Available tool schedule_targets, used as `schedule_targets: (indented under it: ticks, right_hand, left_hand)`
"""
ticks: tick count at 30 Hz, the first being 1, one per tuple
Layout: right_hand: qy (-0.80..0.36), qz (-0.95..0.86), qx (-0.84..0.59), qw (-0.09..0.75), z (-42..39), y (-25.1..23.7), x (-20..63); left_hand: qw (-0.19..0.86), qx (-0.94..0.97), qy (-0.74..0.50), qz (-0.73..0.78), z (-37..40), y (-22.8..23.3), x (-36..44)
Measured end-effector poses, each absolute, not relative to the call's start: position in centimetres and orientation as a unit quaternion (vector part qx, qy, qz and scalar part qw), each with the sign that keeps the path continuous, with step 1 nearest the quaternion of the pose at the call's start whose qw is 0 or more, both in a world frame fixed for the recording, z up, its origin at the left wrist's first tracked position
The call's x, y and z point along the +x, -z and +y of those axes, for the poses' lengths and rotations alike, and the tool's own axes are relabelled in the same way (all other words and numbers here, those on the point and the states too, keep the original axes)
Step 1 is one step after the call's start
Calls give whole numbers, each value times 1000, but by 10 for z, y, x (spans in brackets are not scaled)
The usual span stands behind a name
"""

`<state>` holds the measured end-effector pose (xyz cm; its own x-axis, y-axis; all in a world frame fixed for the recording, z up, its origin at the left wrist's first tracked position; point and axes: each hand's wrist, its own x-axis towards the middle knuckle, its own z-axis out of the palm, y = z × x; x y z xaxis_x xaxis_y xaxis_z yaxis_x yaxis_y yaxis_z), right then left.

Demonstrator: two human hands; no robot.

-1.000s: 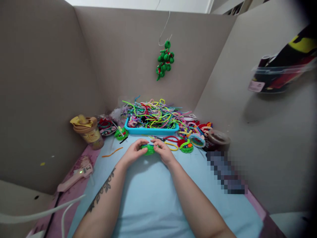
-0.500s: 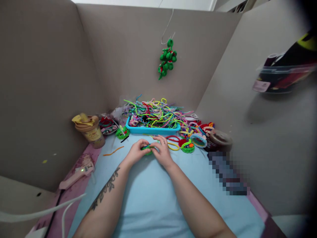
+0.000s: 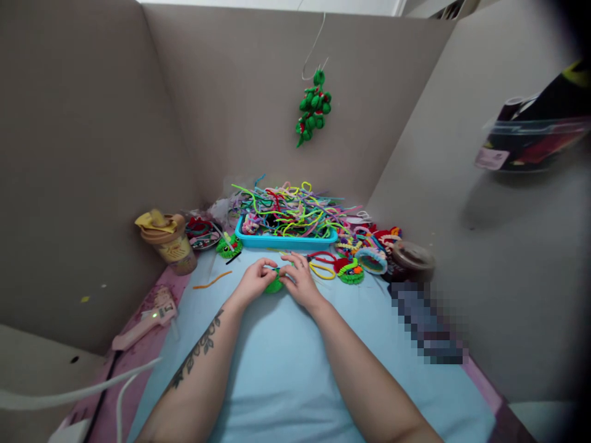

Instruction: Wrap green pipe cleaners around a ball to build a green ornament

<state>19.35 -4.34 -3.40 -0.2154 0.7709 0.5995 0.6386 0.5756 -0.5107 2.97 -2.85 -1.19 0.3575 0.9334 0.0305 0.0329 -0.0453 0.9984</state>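
At the lower left of the frame a pink glue gun (image 3: 145, 320) is seen lying on the pink table edge (image 3: 138, 354), with a white cable (image 3: 69, 397) below it. Higher, at the left middle, a brown cup (image 3: 170, 243) with a yellow lid is placed beside the grey wall. An orange pipe cleaner (image 3: 211, 282) lies on the light blue mat (image 3: 277, 375), left of the hands.

In the middle of the frame the left hand (image 3: 253, 284) and the right hand (image 3: 300, 282) are brought together over the mat. A small green fuzzy piece (image 3: 274, 284) is pinched between the fingers of both hands, which are closed on it from either side.

Just behind the hands a blue tray (image 3: 285, 241) full of coloured pipe cleaners is found. Above it a green ornament (image 3: 314, 106) is hung on the wall. To the right of the hands, a red and green fuzzy piece (image 3: 349, 271) and a dark round tin (image 3: 410, 258) are seen.
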Motion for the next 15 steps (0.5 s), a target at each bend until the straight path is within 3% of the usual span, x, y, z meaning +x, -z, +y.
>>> schedule_targets:
  ticks: [15]
  right_hand:
    - [-93, -775, -427, 457, -42, 35, 194]
  left_hand:
    - [601, 567, -407, 389, -30, 8, 29]
